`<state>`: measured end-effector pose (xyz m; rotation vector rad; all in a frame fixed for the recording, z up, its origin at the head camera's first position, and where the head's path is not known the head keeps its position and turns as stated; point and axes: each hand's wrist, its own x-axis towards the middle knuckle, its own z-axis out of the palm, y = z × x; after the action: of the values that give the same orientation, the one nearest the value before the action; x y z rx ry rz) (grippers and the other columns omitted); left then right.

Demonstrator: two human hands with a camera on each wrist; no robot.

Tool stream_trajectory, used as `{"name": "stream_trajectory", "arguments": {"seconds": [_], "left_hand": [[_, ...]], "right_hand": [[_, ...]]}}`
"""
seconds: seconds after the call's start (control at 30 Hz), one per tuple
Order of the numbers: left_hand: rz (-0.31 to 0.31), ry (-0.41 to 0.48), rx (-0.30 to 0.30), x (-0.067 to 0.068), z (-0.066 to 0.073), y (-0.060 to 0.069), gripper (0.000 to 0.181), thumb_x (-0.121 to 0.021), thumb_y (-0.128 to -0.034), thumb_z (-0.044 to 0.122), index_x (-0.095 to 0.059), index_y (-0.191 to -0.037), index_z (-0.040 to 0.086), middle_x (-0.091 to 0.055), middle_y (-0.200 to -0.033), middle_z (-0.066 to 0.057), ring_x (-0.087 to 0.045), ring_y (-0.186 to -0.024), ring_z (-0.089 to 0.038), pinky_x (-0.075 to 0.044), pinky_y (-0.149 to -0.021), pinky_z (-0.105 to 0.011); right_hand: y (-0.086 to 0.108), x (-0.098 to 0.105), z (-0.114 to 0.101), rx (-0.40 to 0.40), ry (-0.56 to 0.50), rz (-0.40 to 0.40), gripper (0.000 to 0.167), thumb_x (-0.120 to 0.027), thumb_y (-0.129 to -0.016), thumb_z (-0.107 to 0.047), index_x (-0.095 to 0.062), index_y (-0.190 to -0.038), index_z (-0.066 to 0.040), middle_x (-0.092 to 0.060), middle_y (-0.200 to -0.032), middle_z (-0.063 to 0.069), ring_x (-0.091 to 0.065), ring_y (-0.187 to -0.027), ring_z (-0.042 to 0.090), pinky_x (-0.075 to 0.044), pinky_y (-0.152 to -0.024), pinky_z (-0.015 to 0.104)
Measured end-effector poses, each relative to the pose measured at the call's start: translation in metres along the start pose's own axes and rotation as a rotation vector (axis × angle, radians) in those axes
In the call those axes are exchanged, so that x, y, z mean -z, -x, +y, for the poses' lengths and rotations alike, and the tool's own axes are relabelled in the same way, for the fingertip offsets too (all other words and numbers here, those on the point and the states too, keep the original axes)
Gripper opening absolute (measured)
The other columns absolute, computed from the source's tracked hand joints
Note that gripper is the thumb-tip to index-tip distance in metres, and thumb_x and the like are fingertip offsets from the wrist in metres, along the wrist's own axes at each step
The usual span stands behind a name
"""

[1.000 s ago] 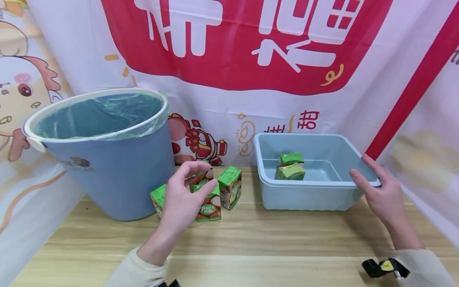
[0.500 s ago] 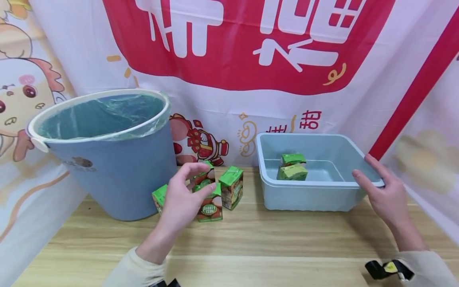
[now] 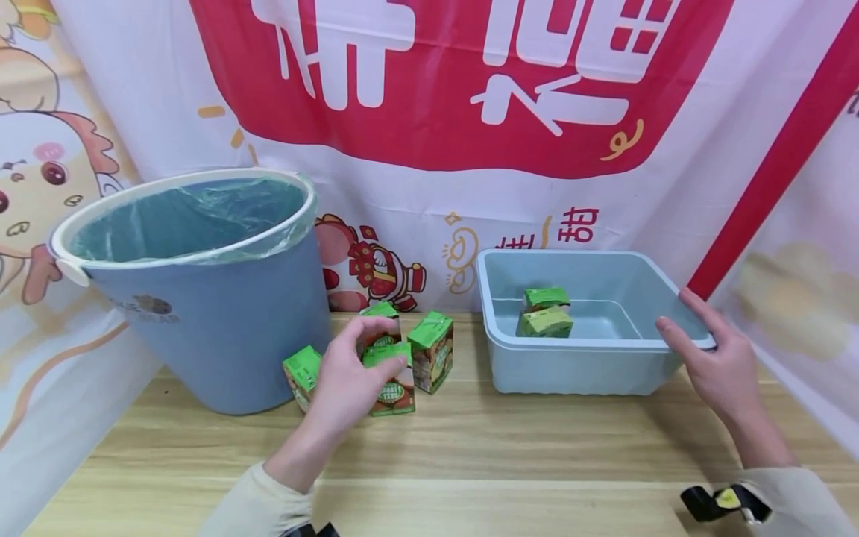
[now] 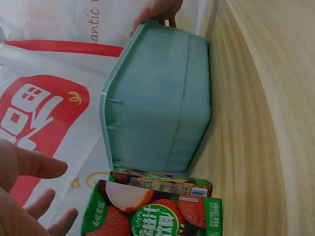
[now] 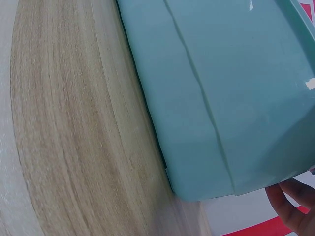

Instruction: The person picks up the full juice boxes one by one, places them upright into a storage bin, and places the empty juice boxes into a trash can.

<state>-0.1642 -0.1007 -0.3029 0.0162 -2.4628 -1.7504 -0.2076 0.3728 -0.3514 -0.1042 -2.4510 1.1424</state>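
Near the back edge of the desk, left of the blue basin, stands the front juice carton, which we judge light, smooth, and firm but crushable, best held gently across its opposite sides. It lies just beneath our left hand, whose thumb and fingers are spread and empty, while our right hand grips the basin's right-end rim.

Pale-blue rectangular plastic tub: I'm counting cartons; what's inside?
Two boxy green-topped cartons sit at the left inside the tub; its near wall hides the front carton's base and nearest floor.
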Motion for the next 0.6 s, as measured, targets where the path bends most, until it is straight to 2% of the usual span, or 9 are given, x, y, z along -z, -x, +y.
{"name": "stream_trajectory", "arguments": {"seconds": [0.17, 0.27, 0.47, 0.6], "left_hand": [[0.002, -0.036, -0.007, -0.004, -0.01, -0.002, 0.05, -0.082, -0.0878, 0.003, -0.065, -0.133, 0.015, -0.066, -0.143, -0.005, -0.056, -0.138, -0.029, -0.042, -0.12, -0.05], [0.008, -0.099, -0.042, -0.006, -0.014, -0.002, 0.052, -0.083, -0.0859, 0.0, -0.066, -0.133, 0.014, -0.066, -0.141, -0.007, -0.059, -0.134, -0.029, -0.044, -0.117, -0.051], [0.025, -0.197, -0.064, -0.006, -0.018, -0.003, 0.051, -0.074, -0.0871, -0.011, -0.067, -0.13, 0.016, -0.063, -0.14, -0.01, -0.057, -0.135, -0.031, -0.046, -0.115, -0.054], [0.019, -0.255, -0.064, -0.004, -0.019, -0.003, 0.047, -0.071, -0.0897, -0.011, -0.068, -0.127, 0.017, -0.062, -0.139, -0.012, -0.055, -0.137, -0.033, -0.045, -0.114, -0.056]], "right_hand": [[0.0, 0.0, 0.0, 0.003, -0.007, 0.005, 0.069, -0.067, -0.102, -0.041, -0.04, -0.165, -0.027, -0.043, -0.163, 0.029, -0.042, -0.109, -0.003, -0.04, -0.074, 0.001], [0.001, 0.0, 0.0, -0.003, -0.004, 0.0, 0.069, -0.066, -0.102, -0.041, -0.04, -0.165, -0.028, -0.042, -0.164, 0.029, -0.041, -0.11, -0.003, -0.04, -0.074, 0.0], [0.001, 0.001, -0.001, -0.006, 0.0, -0.005, 0.07, -0.066, -0.103, -0.041, -0.039, -0.165, -0.028, -0.041, -0.165, 0.028, -0.041, -0.112, -0.002, -0.039, -0.075, -0.001], [0.001, 0.0, 0.0, -0.001, -0.001, -0.008, 0.069, -0.066, -0.103, -0.041, -0.039, -0.165, -0.028, -0.039, -0.167, 0.026, -0.042, -0.115, -0.002, -0.038, -0.076, -0.002]]}}
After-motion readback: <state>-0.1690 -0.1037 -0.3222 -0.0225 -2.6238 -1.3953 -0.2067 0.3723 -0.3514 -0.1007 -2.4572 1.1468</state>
